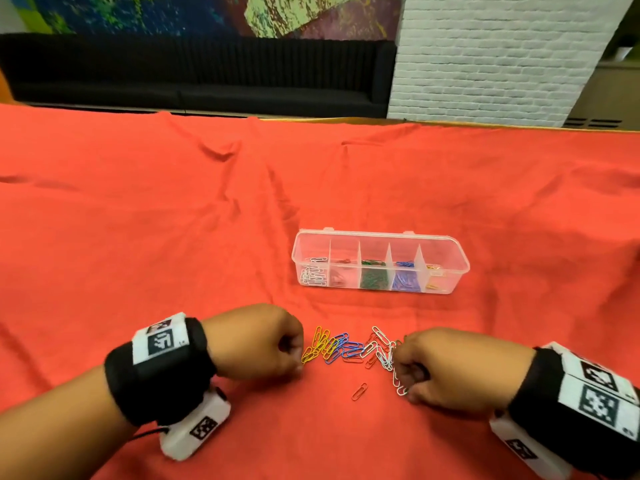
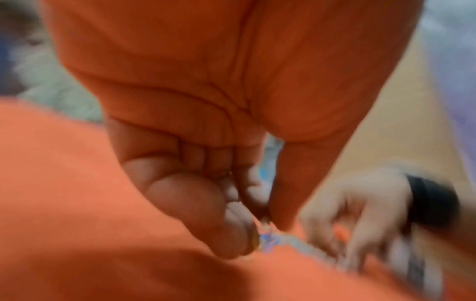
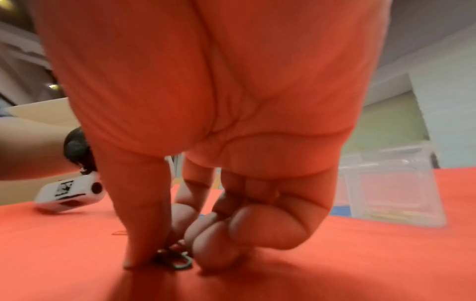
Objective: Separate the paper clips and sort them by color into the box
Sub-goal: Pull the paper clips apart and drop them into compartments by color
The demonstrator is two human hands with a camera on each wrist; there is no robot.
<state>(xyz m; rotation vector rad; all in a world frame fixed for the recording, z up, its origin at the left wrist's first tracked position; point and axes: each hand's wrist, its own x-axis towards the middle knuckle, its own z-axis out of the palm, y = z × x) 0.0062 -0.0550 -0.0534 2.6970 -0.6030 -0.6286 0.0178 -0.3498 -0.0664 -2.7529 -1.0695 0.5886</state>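
A red cloth (image 1: 173,220) drapes the table, with a dark sofa (image 1: 194,74) and a white brick pillar (image 1: 485,57) behind it. On the near part of the cloth a tangle of paper clips (image 1: 349,349) stretches left to right between the 2 hands: yellow clips (image 1: 318,346) at its left end, blue clips (image 1: 348,348) in the middle, white clips (image 1: 389,358) trailing toward the right. The left hand (image 1: 258,341) has its curled fingers closed on the yellow end; the right hand (image 1: 446,367) pinches the white end, its thumb and fingertips (image 3: 206,240) pressed down on dark wire against the cloth in the right wrist view. The tangle's long axis runs hand to hand, so drawing it apart looks like the step in progress. A lone red clip (image 1: 359,392) lies just in front of the tangle, a little nearer the right hand. The clear compartment box (image 1: 446,247) sits beyond the tangle, offset to the right and closer to the right hand, its 5 sections already holding white, red, green, blue and yellow clips from left to right. The left wrist view is too blurred to confirm the grip.
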